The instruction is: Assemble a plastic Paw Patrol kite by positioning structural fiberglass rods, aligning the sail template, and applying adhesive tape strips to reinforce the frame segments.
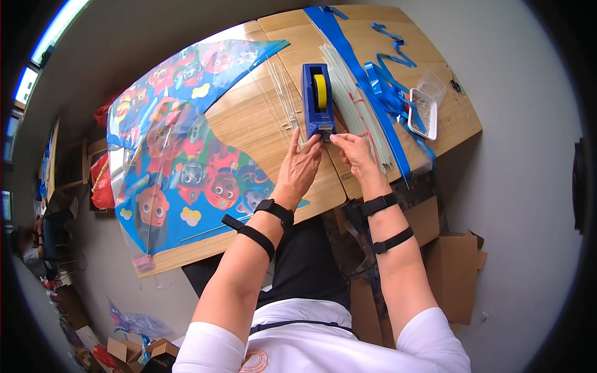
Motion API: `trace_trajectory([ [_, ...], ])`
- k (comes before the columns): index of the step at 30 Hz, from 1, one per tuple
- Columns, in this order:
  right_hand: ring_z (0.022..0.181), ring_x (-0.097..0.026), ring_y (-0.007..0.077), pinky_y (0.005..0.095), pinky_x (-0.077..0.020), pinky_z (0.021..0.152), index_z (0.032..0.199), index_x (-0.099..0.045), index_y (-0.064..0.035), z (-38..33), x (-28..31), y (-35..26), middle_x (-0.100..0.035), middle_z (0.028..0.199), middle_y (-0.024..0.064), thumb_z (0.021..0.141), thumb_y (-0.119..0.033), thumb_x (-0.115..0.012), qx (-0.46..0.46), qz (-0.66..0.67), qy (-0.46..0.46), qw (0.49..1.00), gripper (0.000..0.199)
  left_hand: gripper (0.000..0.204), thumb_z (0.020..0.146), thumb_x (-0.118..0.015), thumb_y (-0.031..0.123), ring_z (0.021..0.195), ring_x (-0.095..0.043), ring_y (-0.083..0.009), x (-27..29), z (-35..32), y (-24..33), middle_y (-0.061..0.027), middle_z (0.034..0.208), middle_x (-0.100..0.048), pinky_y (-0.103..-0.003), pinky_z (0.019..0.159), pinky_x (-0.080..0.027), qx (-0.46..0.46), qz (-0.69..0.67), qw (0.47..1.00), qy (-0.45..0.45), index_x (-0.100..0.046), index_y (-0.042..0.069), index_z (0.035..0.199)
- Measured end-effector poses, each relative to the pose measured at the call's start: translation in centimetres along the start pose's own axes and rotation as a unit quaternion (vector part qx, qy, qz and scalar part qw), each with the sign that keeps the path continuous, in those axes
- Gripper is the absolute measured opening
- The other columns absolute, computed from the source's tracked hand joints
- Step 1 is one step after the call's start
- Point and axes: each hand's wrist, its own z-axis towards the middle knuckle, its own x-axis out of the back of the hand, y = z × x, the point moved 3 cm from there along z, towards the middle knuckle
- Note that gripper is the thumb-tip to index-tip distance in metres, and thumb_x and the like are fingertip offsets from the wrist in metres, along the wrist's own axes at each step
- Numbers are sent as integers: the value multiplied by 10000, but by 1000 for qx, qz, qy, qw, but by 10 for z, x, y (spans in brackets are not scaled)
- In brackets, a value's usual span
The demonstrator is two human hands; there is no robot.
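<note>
A blue tape dispenser (312, 117) with a yellow-centred roll (319, 92) stands on the wooden table, its cutting end toward me. My left hand (301, 166) is at the near left corner of the dispenser, fingers spread and fingertips by the cutting end. At the right of that end, my right hand (356, 154) has thumb and forefinger pinched together, apparently on the clear tape end, which is hard to see. Thin pale rods (283, 93) lie left of the dispenser. A thick bundle of pale rods (364, 118), tied with red bands, lies to its right.
Printed blue plastic sheets with cartoon figures (199, 168) cover the table's left side. Blue ribbon (388, 87) lies tangled at the right, beside a white tray (423, 113) of small pieces and black scissors (456, 86). Cardboard boxes (451, 273) stand below the table's right edge.
</note>
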Motion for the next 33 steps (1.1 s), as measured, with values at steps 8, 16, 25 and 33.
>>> trace_trajectory([
  [8,710,-581,101,244,-445,605,976,-709,-23,4,26,37,-678,896,22,856,-219,-754,14,46,169,984,234,227,938,-493,140,1391,-378,-162,2,6,-2,-32,1344,-546,-562,1218,-40,-1,-32,999,-12,-641,49,1084],
  [16,707,-650,136,273,-502,658,858,-751,19,9,0,-19,-724,777,96,806,-272,-770,147,-232,52,960,296,241,932,-502,153,1448,-280,-204,8,-2,0,-39,1435,-460,-594,1204,5,16,-55,997,-47,-642,96,1119],
  [25,485,-396,6,189,-250,423,1000,-714,-27,-36,-15,25,-540,645,-59,882,-218,-735,0,-42,-36,998,226,380,831,-632,52,1361,-398,-273,74,-114,8,-58,1392,-509,-517,1159,-223,66,-283,956,40,-620,103,1207],
  [33,458,-343,-2,186,-210,405,1003,-713,-31,-119,-134,80,-469,588,-87,883,-186,-739,-120,-18,-238,964,198,519,733,-596,-97,1164,-528,-329,54,-291,-5,-109,1244,-582,-426,997,-424,310,-239,918,65,-580,36,1234],
])
